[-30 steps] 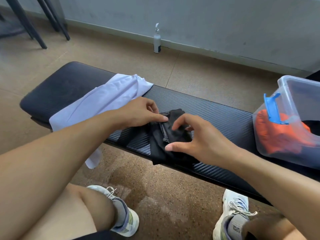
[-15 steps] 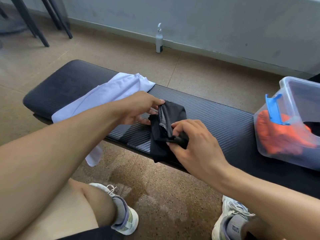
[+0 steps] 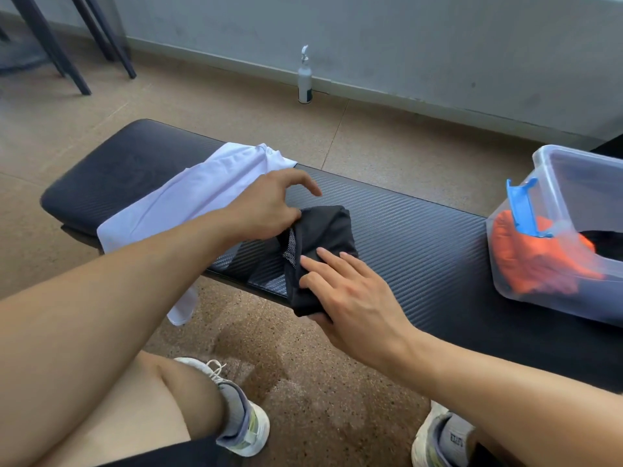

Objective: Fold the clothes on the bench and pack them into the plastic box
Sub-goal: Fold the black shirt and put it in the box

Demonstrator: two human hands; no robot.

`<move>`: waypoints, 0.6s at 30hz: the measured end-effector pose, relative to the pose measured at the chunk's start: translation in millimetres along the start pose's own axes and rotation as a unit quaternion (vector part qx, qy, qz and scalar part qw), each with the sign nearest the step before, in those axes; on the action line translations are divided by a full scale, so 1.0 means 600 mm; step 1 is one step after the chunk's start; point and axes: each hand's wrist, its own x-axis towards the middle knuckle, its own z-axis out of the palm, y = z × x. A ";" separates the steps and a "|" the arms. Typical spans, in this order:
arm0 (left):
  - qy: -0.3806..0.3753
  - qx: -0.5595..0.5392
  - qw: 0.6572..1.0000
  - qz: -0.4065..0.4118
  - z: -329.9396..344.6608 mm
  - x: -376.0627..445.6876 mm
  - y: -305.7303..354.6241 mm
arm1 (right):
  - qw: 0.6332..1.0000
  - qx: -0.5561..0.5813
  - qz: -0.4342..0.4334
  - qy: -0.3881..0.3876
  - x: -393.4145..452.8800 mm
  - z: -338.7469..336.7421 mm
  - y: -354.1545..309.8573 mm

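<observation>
A folded black garment (image 3: 325, 235) with a mesh lining lies at the front edge of the black padded bench (image 3: 421, 237). My left hand (image 3: 269, 205) holds its upper left corner with the thumb on the cloth and the index finger lifted. My right hand (image 3: 347, 294) lies flat on its near end, fingers on top and thumb under the overhanging edge. A white shirt (image 3: 188, 203) lies unfolded to the left and hangs over the bench front. The clear plastic box (image 3: 553, 170) stands at the right end, with an orange garment (image 3: 526, 261) and something dark inside.
A blue latch (image 3: 522, 210) hangs on the box's left wall. A spray bottle (image 3: 305, 79) stands on the floor by the wall. Dark chair legs (image 3: 67, 45) are at the far left. My knees and both shoes (image 3: 242, 429) are under the bench front.
The black garment has been folded over into a shorter bundle. My right hand went from pinching it to lying flat on top, and my left hand's fingers lifted off the far edge.
</observation>
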 end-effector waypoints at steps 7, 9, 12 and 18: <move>-0.167 -0.129 0.977 0.034 -0.015 -0.030 0.031 | 0.971 0.180 0.118 0.107 0.013 -0.063 0.028; -0.180 -0.122 0.975 0.033 -0.029 -0.037 0.034 | 0.911 0.341 0.195 0.122 0.019 -0.088 0.050; -0.164 -0.089 0.982 0.026 -0.041 -0.043 0.043 | 0.783 0.549 0.252 0.151 0.024 -0.117 0.087; -0.173 -0.177 0.968 -0.026 -0.027 -0.049 0.053 | 0.681 0.630 0.373 0.025 0.025 -0.137 0.137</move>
